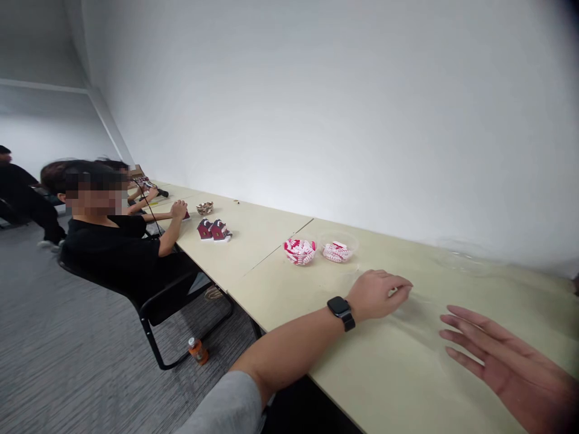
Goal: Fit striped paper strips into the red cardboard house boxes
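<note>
Fingers of left hand curled on counter, grip unclear; right hand spread wide, empty. Bowl of red-white pieces sits up-left of left hand, nearer that hand.

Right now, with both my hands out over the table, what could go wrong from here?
Your left hand is fairly near the clear bowl of red-and-white paper pieces, so a careless sweep might tip it. The clear plastic container by the wall barely shows against the table, so your right hand could bump it unnoticed.
</note>
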### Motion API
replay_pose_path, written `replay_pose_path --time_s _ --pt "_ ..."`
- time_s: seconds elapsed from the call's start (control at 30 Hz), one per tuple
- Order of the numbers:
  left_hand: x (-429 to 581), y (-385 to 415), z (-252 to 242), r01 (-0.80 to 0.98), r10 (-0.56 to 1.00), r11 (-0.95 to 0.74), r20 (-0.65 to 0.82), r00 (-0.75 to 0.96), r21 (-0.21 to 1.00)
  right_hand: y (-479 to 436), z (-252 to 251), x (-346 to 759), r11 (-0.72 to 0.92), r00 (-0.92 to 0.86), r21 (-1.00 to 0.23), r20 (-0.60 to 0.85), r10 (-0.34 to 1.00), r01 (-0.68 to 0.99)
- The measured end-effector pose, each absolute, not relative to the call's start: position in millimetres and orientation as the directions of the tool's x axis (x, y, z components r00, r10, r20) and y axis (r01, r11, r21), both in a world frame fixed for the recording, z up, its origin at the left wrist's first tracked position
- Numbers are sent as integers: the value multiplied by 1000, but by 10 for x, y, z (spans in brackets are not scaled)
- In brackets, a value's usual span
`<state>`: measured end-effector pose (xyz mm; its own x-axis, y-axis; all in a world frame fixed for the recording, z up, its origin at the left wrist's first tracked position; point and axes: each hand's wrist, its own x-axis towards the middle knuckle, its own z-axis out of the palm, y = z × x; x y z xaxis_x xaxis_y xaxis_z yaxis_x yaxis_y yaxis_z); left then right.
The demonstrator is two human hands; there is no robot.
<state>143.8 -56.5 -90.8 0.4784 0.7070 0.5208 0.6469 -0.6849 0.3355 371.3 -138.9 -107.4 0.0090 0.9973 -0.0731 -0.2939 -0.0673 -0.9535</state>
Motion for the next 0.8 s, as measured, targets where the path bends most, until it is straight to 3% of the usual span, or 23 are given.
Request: replay_pose_path --time_s 0.8 --pt "1431 -579 -895 656 742 -656 480 468 374 -1353 -1099 3733 -113 14 -958 -121 993 -263"
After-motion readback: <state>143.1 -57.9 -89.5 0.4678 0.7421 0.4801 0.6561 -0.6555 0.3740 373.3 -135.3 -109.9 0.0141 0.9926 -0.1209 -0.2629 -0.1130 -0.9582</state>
